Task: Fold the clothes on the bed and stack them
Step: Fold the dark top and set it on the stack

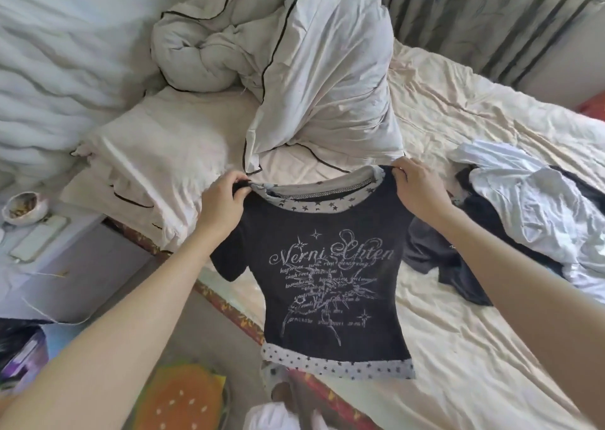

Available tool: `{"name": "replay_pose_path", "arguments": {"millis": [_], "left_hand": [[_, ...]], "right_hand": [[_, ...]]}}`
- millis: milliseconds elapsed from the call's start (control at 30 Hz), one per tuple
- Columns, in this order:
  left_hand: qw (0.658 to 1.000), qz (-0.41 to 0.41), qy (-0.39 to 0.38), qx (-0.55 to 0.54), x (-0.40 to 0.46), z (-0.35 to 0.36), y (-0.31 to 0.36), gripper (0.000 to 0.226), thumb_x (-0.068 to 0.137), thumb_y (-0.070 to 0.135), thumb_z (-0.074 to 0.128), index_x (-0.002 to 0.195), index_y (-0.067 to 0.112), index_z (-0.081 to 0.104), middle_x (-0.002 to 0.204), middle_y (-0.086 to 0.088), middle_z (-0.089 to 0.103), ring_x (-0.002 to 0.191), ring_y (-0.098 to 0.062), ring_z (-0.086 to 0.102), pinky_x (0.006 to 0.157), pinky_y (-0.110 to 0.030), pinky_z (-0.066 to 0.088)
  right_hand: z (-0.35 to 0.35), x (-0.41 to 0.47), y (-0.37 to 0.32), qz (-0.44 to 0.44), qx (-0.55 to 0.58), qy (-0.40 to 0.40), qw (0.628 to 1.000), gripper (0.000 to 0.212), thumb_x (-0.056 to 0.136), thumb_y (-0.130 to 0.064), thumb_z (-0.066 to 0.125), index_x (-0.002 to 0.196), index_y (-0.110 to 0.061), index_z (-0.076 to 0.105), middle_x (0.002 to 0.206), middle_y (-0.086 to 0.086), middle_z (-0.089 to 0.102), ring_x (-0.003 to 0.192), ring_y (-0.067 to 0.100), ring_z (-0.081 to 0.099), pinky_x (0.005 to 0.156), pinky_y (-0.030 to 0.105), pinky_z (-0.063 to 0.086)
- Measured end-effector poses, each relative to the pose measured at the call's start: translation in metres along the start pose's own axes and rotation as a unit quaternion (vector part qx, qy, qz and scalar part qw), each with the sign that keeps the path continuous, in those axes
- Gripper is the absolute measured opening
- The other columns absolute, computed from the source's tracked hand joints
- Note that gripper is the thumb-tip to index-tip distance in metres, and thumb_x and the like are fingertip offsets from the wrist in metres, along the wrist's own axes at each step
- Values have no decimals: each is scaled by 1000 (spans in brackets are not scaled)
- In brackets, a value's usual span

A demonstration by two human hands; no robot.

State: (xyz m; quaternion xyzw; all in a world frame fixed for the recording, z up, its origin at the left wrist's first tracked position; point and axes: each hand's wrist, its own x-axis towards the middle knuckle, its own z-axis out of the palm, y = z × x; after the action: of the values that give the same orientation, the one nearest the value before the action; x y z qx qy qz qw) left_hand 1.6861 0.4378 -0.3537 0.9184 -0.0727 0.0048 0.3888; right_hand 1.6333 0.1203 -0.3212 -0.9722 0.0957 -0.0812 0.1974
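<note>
A small black T-shirt [330, 285] with white script print and a star-patterned collar and hem hangs in the air over the bed's near edge, its front facing me. My left hand [224, 205] grips its left shoulder and my right hand [415, 185] pinches its right shoulder, spreading it flat. On the bed to the right lies a heap of unfolded clothes: a white garment [537, 200] over dark grey and black pieces [435, 253].
A cream sheet covers the bed [474, 338]. A bunched white duvet with black piping [294, 69] and a pillow [157, 158] lie at the head. A nightstand [65, 253] at left holds a bowl and a phone. A burger-shaped cushion [180, 397] lies on the floor.
</note>
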Motion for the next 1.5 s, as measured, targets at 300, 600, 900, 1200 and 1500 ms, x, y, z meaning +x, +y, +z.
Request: {"name": "replay_pose_path", "arguments": {"millis": [300,600,900,1200,1500], "left_hand": [[995,-82,-34,44,123,117,-96,19,94,15,54,112,11,60,118,-7,62,109,-27,57,90,-31,41],[995,-77,7,69,196,208,-143,22,94,12,51,114,7,58,118,-11,60,108,-30,55,91,-38,43],[987,-142,-14,78,227,250,-194,27,89,29,62,109,10,60,114,-8,64,109,-26,57,90,-32,41],[965,-243,-95,15,189,218,-232,32,80,43,71,102,25,56,84,15,56,78,-2,55,68,-12,37],[967,-236,-82,-43,178,193,-239,27,85,28,70,87,5,56,80,-6,54,75,-16,49,66,-24,38]], "right_hand": [[159,99,73,89,36,-45,994,28,98,-11,41,117,0,59,115,20,60,106,35,53,84,35,37],[254,169,129,118,12,-36,992,30,99,-15,39,118,-4,59,119,19,59,109,36,53,85,38,39],[314,202,147,123,-40,-89,988,32,100,-23,37,115,-7,61,120,18,57,112,36,48,95,46,36],[338,166,122,35,-112,-54,992,40,99,-26,39,134,-9,46,145,13,39,136,30,31,114,47,15],[365,57,-7,-146,36,-135,979,48,80,-22,73,121,1,61,125,17,60,119,34,56,106,54,37]]}}
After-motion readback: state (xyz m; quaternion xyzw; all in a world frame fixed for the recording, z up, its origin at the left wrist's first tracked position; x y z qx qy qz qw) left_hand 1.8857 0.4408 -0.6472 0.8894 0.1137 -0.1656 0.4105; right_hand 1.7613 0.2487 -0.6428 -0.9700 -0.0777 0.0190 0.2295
